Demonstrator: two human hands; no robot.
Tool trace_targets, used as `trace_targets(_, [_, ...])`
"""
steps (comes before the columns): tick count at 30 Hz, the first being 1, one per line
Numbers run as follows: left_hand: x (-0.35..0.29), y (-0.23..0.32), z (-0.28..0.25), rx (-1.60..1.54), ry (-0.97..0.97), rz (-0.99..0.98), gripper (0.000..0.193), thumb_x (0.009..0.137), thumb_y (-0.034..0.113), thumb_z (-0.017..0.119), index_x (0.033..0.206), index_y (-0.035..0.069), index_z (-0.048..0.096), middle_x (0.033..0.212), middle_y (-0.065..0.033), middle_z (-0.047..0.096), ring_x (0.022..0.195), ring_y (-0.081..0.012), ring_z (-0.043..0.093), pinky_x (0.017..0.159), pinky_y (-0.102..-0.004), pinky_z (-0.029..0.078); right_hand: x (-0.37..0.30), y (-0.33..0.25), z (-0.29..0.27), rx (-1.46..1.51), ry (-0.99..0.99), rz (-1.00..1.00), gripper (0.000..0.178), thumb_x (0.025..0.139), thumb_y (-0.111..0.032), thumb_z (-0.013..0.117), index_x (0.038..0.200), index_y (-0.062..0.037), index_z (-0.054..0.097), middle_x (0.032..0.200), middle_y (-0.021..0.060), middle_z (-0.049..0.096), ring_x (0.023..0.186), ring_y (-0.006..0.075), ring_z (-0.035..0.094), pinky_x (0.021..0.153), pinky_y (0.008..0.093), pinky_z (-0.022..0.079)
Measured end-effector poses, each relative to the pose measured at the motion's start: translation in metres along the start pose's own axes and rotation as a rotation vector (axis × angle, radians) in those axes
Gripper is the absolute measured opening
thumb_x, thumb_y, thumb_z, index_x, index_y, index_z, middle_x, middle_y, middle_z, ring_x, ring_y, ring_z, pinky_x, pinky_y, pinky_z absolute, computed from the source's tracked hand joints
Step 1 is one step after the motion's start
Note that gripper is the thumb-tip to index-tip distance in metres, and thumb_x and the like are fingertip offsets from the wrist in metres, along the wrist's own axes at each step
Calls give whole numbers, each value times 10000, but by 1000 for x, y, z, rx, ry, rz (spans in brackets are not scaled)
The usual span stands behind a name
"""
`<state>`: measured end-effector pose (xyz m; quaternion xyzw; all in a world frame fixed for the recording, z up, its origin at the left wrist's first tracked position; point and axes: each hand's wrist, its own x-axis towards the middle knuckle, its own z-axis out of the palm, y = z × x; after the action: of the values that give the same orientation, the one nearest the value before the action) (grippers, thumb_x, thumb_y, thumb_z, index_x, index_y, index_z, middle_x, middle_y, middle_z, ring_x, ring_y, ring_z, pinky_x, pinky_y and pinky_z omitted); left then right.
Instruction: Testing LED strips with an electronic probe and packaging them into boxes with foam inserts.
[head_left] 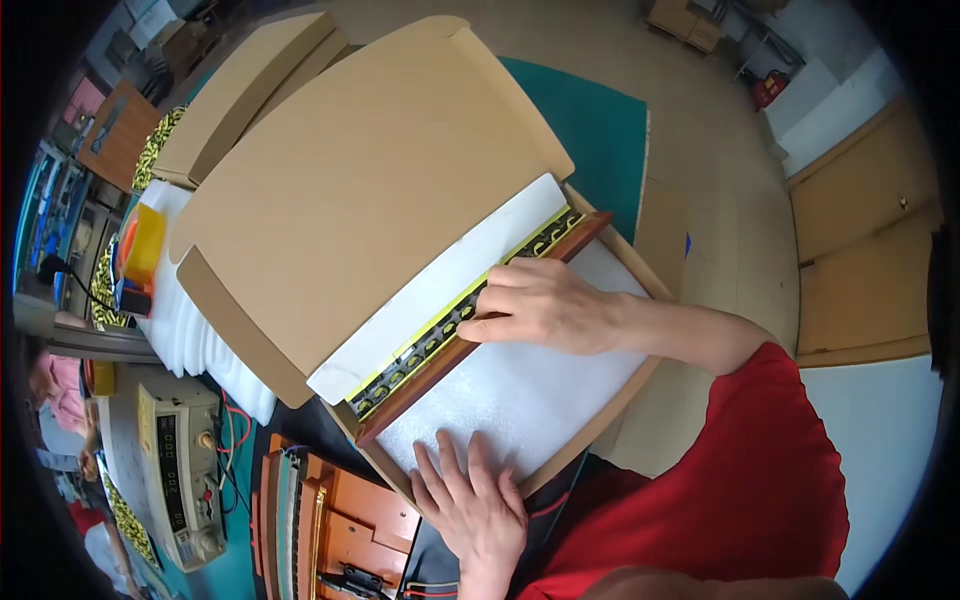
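Observation:
An open cardboard box lies at an angle, its lid folded back away from me. Inside, a long black-and-yellow slotted strip runs diagonally beside a reddish-brown bar. A white foam block borders the strip on the lid side. On the near side, white foam sheet covers the box interior. My right hand curls its fingers over the strip and bar near their middle, hiding part of them. Fingers spread, my left hand rests across the box's near edge, fingertips on the foam sheet.
White foam sheets are stacked left of the box, near a yellow-orange container. A bench power supply and an orange fixture stand lower left. Another cardboard box sits behind. Other people show at the left rim.

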<state>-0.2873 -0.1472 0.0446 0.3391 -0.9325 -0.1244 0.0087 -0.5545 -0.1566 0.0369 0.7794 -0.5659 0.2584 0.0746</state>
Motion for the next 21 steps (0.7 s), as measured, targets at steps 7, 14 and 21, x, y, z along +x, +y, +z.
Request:
trace_targets(7, [1,0,2,-4,12,17,473,955,334,463,1341,63,484,1423,-219,396,1359,-486,293,1067,-592,264,-2,5,1,54,9,-2,234,789,-114,634,1016,-144,685,831,-12,575,827,145,551,663,285,456])
trace_targets(14, [0,1,0,-24,23,-5,465,945,301,486,1345,62,479,1407,-214,413,1351,-481,306,1076,-578,252,6,18,0,94,-80,14,233,781,-120,648,1000,-171,708,802,-15,551,824,139,559,633,281,465])
trace_targets(21, [7,-1,-19,-152,-23,8,519,866,161,648,1345,86,464,1413,-208,404,1350,-443,313,1092,-526,281,12,26,-4,113,-94,13,294,768,-161,723,1057,-149,668,890,0,575,900,158,585,664,318,489])
